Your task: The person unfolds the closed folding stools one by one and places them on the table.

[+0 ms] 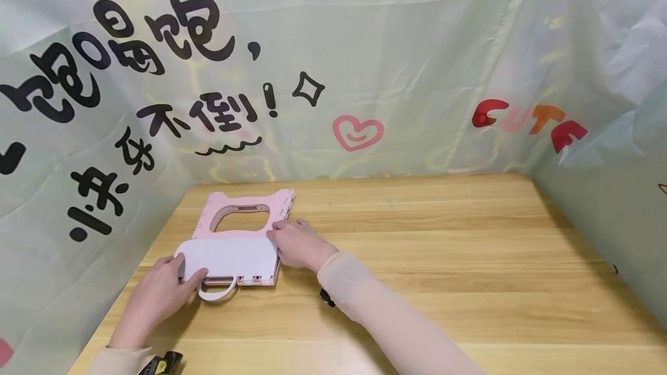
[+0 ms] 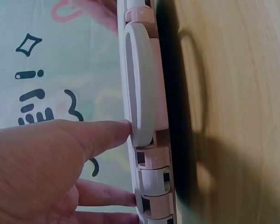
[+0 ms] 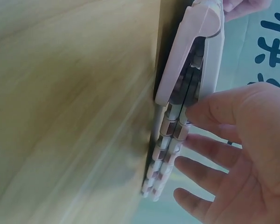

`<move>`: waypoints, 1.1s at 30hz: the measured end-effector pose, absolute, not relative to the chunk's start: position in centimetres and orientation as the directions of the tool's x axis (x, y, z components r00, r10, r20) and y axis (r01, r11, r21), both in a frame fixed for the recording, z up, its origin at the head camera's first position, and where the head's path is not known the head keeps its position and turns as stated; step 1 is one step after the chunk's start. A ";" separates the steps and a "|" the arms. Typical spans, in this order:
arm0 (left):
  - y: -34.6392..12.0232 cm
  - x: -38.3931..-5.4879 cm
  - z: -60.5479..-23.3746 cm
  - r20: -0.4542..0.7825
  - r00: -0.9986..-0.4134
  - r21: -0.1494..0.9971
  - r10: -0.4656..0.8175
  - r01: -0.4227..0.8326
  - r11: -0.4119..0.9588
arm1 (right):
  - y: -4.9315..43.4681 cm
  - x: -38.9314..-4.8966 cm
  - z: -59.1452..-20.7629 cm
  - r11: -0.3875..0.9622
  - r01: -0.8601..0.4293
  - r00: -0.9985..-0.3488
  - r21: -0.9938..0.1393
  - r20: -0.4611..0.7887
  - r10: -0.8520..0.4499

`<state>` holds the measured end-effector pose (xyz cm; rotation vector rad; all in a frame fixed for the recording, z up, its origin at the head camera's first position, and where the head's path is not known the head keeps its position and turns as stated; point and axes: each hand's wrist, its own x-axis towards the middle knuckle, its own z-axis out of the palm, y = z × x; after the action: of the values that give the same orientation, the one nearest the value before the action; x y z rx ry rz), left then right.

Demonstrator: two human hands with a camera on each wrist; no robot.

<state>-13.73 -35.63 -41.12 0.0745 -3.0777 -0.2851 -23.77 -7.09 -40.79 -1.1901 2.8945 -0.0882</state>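
Note:
A folding step stool (image 1: 229, 256), pink with a white panel, lies folded flat on the wooden table (image 1: 417, 259). Its white carry handle (image 1: 219, 293) sticks out at the front edge. My left hand (image 1: 158, 291) rests on the white panel's front left corner, thumb beside the handle. In the left wrist view the thumb (image 2: 114, 133) touches the panel edge, other fingers extended below it. At the stool's right side is my right hand (image 1: 299, 243), fingertips at the panel edge. Seen from the right wrist, its fingers (image 3: 205, 172) are loosely spread along the hinged side (image 3: 170, 135).
A pale green printed cloth (image 1: 417, 62) hangs behind and at both sides of the table. It bears black lettering, a pink heart (image 1: 358, 133) and coloured letters. The stool lies toward the table's left, with an oval opening through its pink part.

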 end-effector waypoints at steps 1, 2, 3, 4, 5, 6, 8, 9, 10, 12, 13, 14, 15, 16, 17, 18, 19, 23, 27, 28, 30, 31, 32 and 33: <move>-35.5 -13.8 -41.2 0.048 -0.998 0.185 -0.048 -0.039 0.982 | -7.0 -23.7 -40.8 0.709 -0.704 -0.710 -0.045 0.014 -0.704; -35.4 -13.9 -41.2 0.049 -0.998 0.184 -0.046 -0.036 0.982 | -6.8 -23.7 -40.7 0.707 -0.706 -0.708 -0.035 0.018 -0.706; -35.3 -14.0 -41.2 0.048 -0.998 0.186 -0.045 -0.035 0.982 | -6.7 -23.6 -40.7 0.706 -0.708 -0.706 -0.026 0.022 -0.707; -35.2 -14.1 -41.2 0.046 -0.998 0.188 -0.044 -0.035 0.982 | -6.5 -23.5 -40.7 0.704 -0.710 -0.704 -0.017 0.028 -0.709; -35.0 -14.2 -41.2 0.040 -0.998 0.191 -0.045 -0.036 0.981 | -6.4 -23.5 -40.7 0.703 -0.711 -0.703 -0.016 0.036 -0.710; -34.9 -14.3 -41.2 0.035 -0.998 0.195 -0.045 -0.037 0.980 | -6.2 -23.5 -40.7 0.703 -0.711 -0.703 -0.016 0.042 -0.710; -34.6 -14.5 -41.2 0.032 -0.999 0.199 -0.041 -0.033 0.980 | -5.8 -23.4 -40.8 0.703 -0.710 -0.703 -0.020 0.055 -0.709; -34.5 -14.6 -41.2 0.032 -0.999 0.199 -0.037 -0.030 0.979 | -5.7 -23.4 -40.8 0.704 -0.710 -0.704 -0.018 0.060 -0.708; -34.3 -14.7 -41.2 0.031 -0.999 0.199 -0.033 -0.026 0.980 | -5.5 -23.4 -40.8 0.705 -0.709 -0.705 -0.019 0.064 -0.706; -34.1 -14.9 -41.2 0.034 -0.999 0.200 -0.022 -0.015 0.980 | -5.1 -23.4 -40.9 0.707 -0.707 -0.706 -0.017 0.069 -0.705; -33.9 -15.0 -41.2 0.034 -0.999 0.199 -0.018 -0.011 0.980 | -4.9 -23.4 -40.9 0.706 -0.708 -0.705 -0.022 0.071 -0.706; -33.8 -15.1 -41.2 0.035 -0.999 0.201 -0.013 -0.006 0.980 | -4.7 -23.4 -40.9 0.704 -0.710 -0.704 -0.029 0.073 -0.707; -33.6 -15.2 -41.2 0.034 -0.999 0.203 -0.012 -0.005 0.979 | -4.5 -23.4 -40.9 0.704 -0.710 -0.704 -0.039 0.075 -0.706; -33.4 -15.3 -41.2 0.034 -0.999 0.205 -0.009 -0.002 0.979 | -4.3 -23.4 -40.9 0.701 -0.711 -0.703 -0.052 0.077 -0.707; -33.3 -15.4 -41.3 0.038 -0.999 0.207 -0.004 0.004 0.978 | -4.1 -23.4 -40.9 0.698 -0.713 -0.701 -0.064 0.079 -0.708; -33.1 -15.5 -41.3 0.038 -0.999 0.210 -0.001 0.007 0.978 | -3.9 -23.3 -40.8 0.696 -0.714 -0.700 -0.079 0.080 -0.709; -33.0 -15.6 -41.3 0.040 -0.999 0.213 0.001 0.010 0.977 | -3.7 -23.3 -40.8 0.692 -0.716 -0.698 -0.091 0.085 -0.711; -32.3 -15.9 -41.3 0.050 -0.999 0.214 0.020 0.030 0.976 | -2.8 -23.3 -40.9 0.679 -0.727 -0.686 -0.096 0.107 -0.720; -31.5 -16.3 -41.2 0.049 -0.998 0.217 0.039 0.049 0.975 | -1.7 -23.1 -41.1 0.661 -0.747 -0.663 -0.068 0.152 -0.733; -31.2 -16.4 -41.1 0.047 -0.998 0.220 0.044 0.053 0.974 | -1.4 -23.0 -41.2 0.656 -0.752 -0.656 -0.060 0.165 -0.737; -30.8 -16.6 -41.1 0.042 -0.998 0.225 0.052 0.060 0.972 | -0.7 -22.8 -41.3 0.650 -0.758 -0.648 -0.055 0.182 -0.740; -30.6 -16.7 -41.1 0.041 -0.998 0.228 0.055 0.063 0.972 | -0.4 -22.6 -41.3 0.648 -0.760 -0.644 -0.052 0.191 -0.741; -30.3 -16.8 -41.1 0.040 -0.997 0.232 0.059 0.066 0.970 | -0.1 -22.5 -41.4 0.647 -0.761 -0.642 -0.048 0.199 -0.741; -30.1 -16.9 -41.1 0.040 -0.997 0.235 0.063 0.071 0.969 | 0.3 -22.3 -41.4 0.647 -0.761 -0.641 -0.045 0.204 -0.740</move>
<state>-16.92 -30.12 -41.10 -0.1050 -3.0857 -0.3699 -22.31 0.27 -41.43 -1.3797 3.0002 -0.2107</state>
